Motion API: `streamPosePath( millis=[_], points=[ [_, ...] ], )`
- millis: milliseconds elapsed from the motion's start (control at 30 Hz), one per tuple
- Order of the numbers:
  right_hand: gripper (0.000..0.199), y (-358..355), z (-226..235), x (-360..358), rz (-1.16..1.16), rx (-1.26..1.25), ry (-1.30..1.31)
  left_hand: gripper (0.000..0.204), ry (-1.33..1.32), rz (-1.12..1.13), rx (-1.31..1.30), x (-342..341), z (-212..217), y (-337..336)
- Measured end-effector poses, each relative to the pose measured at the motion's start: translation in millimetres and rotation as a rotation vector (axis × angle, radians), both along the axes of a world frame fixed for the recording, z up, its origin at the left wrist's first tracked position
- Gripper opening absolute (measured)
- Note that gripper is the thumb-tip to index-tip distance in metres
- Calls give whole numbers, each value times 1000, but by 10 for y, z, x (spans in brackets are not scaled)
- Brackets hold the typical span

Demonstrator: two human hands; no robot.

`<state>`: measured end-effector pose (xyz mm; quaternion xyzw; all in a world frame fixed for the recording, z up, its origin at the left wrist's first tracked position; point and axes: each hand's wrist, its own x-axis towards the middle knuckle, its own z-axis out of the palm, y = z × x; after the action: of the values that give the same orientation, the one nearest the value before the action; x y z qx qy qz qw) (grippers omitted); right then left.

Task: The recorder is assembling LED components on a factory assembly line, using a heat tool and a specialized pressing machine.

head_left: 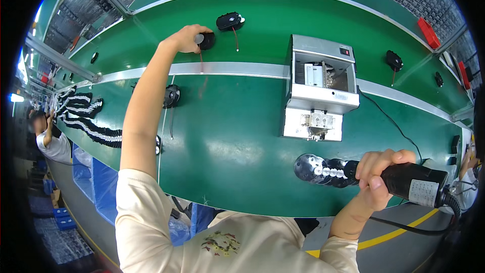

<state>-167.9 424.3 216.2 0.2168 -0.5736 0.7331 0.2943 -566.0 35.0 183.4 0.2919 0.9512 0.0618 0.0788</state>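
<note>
My left hand [184, 39] reaches to the far strip of the bench, fingers closed on a black rounded part [206, 41] with a pale round end and a thin red wire hanging down. At the lower right, my right hand [379, 174] wraps round a black corded device [414, 184] with a white label. A row of glossy black round pieces with white spots [323, 170] extends leftward from this hand; whether it joins the device is hidden by the fingers. Beyond my left hand lies a similar black part [230, 21] with a red wire.
A grey metal machine [323, 78] with an open front stands mid-bench, its cord trailing right. Another black wired part [394, 60] lies right of it. Black-and-white bundles [91, 126] and a black round part [172, 96] lie left. A metal rail [242, 70] crosses the green bench [232, 172].
</note>
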Motion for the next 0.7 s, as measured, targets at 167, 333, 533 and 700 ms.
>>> streamPosePath(
  millis=[167, 333, 533, 700],
  points=[
    [52, 33, 3, 14, 30, 57, 26, 74, 69, -33, 101, 682, 636, 67],
    [53, -17, -1, 19, 45, 66, 34, 44, 286, -240, -360, 2041, 858, 416],
    [54, 3, 71, 92, 32, 65, 23, 35, 8, -577, -36, 2995, 283, 969],
    [56, -141, 59, 84, -47, -68, -23, 38, -304, -617, 608, 3153, -99, 1132]
  ],
)
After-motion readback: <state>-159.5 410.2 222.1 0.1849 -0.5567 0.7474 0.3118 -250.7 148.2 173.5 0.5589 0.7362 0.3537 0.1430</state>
